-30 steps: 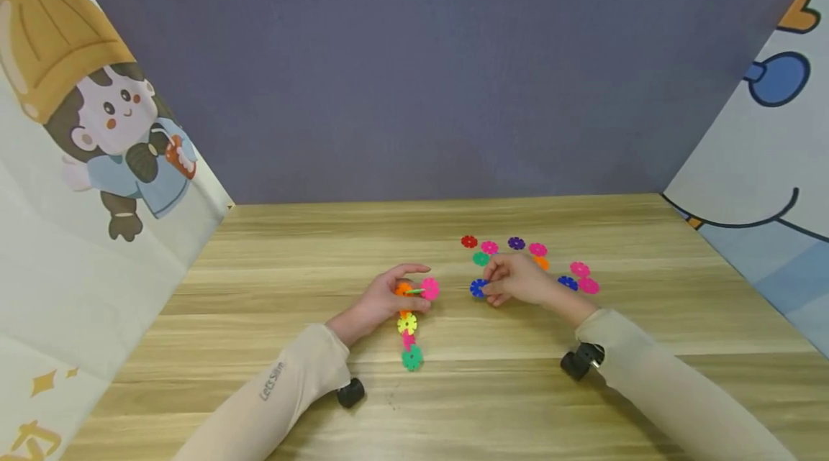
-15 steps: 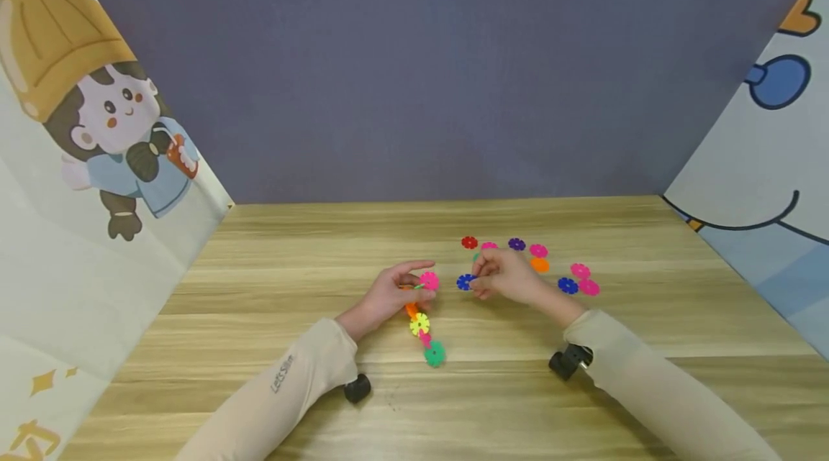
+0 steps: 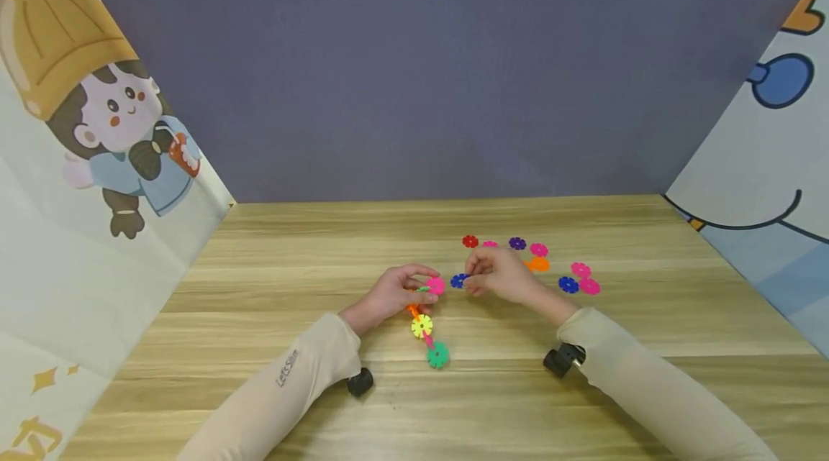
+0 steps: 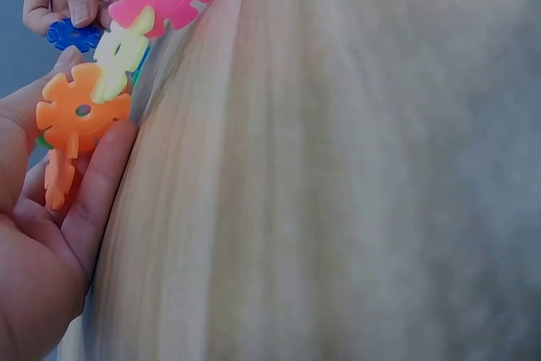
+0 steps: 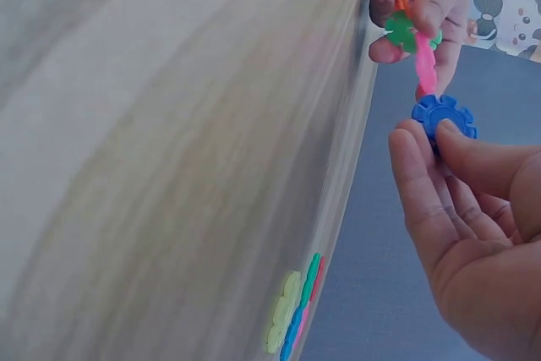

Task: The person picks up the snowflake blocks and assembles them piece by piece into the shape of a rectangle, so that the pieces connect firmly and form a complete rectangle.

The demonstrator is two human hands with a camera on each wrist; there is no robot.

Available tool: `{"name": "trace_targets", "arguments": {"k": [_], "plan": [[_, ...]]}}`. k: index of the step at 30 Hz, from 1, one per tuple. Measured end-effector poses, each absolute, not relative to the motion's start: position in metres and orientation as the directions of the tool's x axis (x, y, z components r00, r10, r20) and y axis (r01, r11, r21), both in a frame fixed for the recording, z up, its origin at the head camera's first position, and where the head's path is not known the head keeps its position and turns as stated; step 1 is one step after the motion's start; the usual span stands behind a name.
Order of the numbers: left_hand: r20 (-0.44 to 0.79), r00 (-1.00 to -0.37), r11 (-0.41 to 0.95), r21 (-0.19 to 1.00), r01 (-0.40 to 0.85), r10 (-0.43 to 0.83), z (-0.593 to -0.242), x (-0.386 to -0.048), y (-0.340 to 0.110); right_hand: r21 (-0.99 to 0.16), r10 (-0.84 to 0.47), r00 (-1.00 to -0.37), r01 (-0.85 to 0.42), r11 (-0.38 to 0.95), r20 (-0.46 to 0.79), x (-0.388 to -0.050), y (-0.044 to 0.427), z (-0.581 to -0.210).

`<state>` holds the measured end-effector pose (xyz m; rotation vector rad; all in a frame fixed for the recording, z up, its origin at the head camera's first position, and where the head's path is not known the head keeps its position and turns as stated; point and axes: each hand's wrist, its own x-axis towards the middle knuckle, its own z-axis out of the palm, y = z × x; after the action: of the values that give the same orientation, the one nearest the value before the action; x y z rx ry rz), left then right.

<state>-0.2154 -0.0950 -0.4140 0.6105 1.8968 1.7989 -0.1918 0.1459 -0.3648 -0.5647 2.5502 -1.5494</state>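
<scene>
Blue notched disc [image 3: 458,280] pinched in right hand [image 3: 499,274], just right of multicoloured disc chain [image 3: 422,326] gripped in left hand [image 3: 391,293]; possible unhooking under a skewed push.

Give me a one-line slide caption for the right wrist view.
The right hand pinches a blue disc close to a chain of colorful discs in the left hand.
</scene>
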Motion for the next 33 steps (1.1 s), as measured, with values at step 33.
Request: {"name": "trace_targets", "arguments": {"k": [33], "plan": [[-0.116,-0.735,0.103,0.993,-0.063,0.668,-0.415,-0.219,-0.085,-0.851,-0.389,-0.920,-0.241,0.466,0.047,-0.193,0.136,-0.368]]}}
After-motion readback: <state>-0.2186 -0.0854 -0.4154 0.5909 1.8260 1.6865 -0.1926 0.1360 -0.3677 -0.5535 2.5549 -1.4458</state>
